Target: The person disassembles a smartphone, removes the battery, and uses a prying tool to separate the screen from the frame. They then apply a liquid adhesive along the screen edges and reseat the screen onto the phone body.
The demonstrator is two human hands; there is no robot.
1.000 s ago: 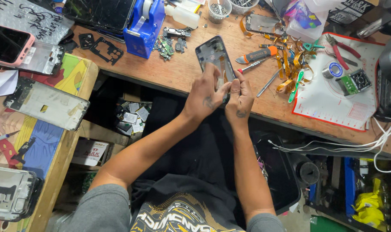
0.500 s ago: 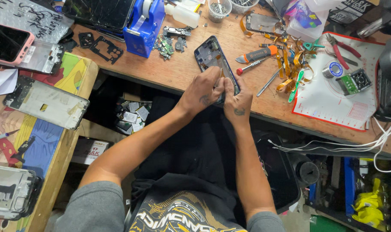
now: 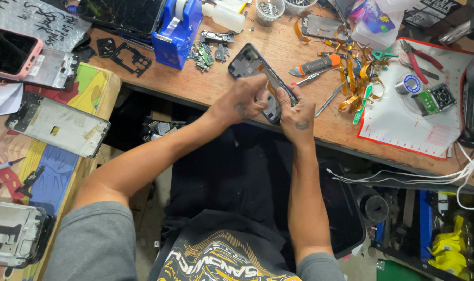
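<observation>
Left hand: the left hand [image 3: 246,100] is at the near edge of the bench [image 3: 206,83], its fingers clamped on the lower part of the opened phone [image 3: 260,75].
Right hand: the right hand [image 3: 295,112] is just beside the left, touching the same phone; its fingers are pinched together on the phone's edge, though what lies under the fingertips cannot be told.
Phone: a dark, opened phone body lying slantwise on the bench, its far end sticking out beyond both sets of fingers.
Just past the fingers: an orange-handled knife [image 3: 313,66] and a thin screwdriver [image 3: 309,78], near the phone's far side.
Right of the fingers: orange ribbon strips [image 3: 354,83], then a white mat with red border [image 3: 419,119].
Left and beyond the fingers: a blue tape dispenser [image 3: 177,31], well apart.
</observation>
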